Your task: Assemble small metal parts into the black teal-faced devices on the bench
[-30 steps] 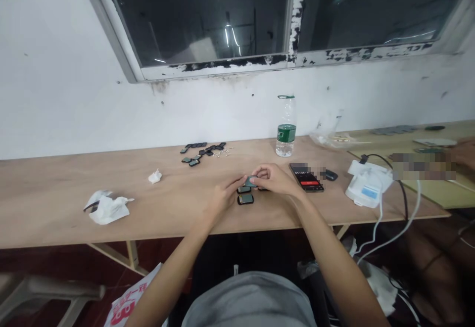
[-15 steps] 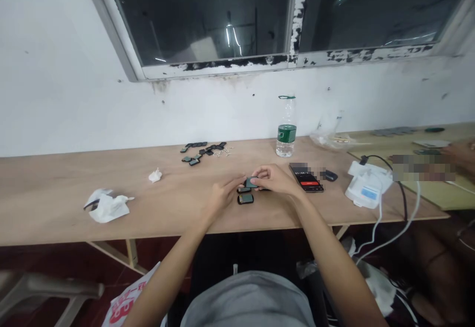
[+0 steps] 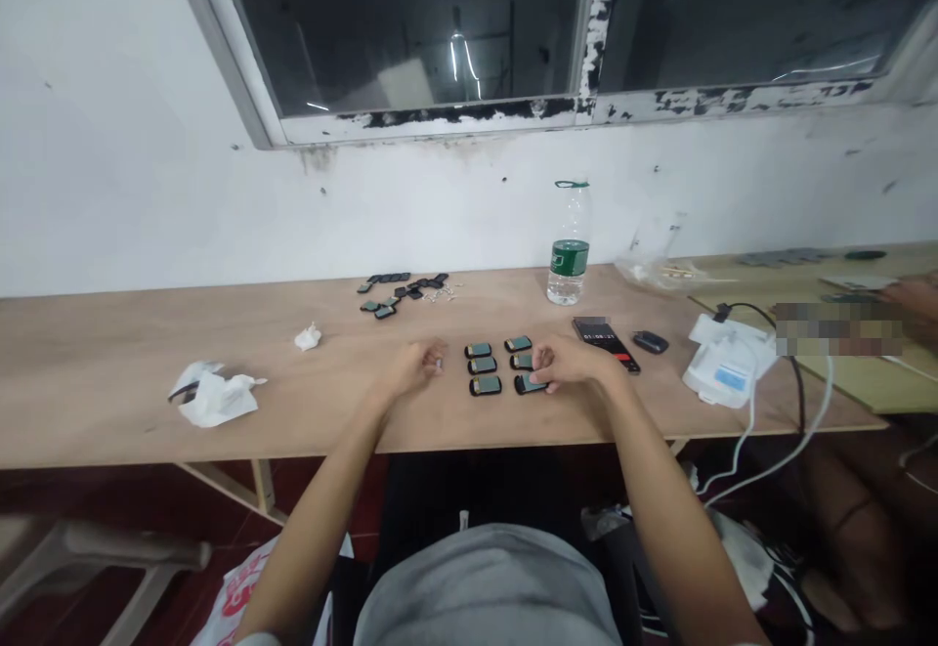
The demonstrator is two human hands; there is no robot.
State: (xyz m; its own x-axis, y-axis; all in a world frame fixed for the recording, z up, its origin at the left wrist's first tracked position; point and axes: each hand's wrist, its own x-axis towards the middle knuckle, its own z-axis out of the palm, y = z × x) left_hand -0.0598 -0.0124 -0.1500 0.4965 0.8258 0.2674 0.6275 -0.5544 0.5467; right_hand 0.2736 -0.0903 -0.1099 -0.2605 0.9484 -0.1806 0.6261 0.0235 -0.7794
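Observation:
Small black-framed modules with grey-green screens lie in two columns of three before me, among them the top left module (image 3: 478, 350) and the bottom left module (image 3: 485, 386). My right hand (image 3: 563, 365) reaches over the right column, its fingertips gripping the edge of the bottom right module (image 3: 526, 384) on the table. It partly covers the middle right module (image 3: 519, 362). Left of the columns, my left hand (image 3: 419, 367) is closed with curled fingers. A small pale spot shows at its fingertips, too small to name.
Several more modules (image 3: 385, 309) and scattered white bits (image 3: 438, 294) lie farther back. A water bottle (image 3: 569, 260), phone (image 3: 605, 343), black fob-like object (image 3: 650, 341) and white box with cables (image 3: 722, 372) stand right. Crumpled tissue (image 3: 220, 397) lies left. Another person's hand (image 3: 909, 292) is far right.
The module held between both hands is down on the table in the right column. My left hand has moved left, away from the modules; my right hand has shifted right and slightly lower.

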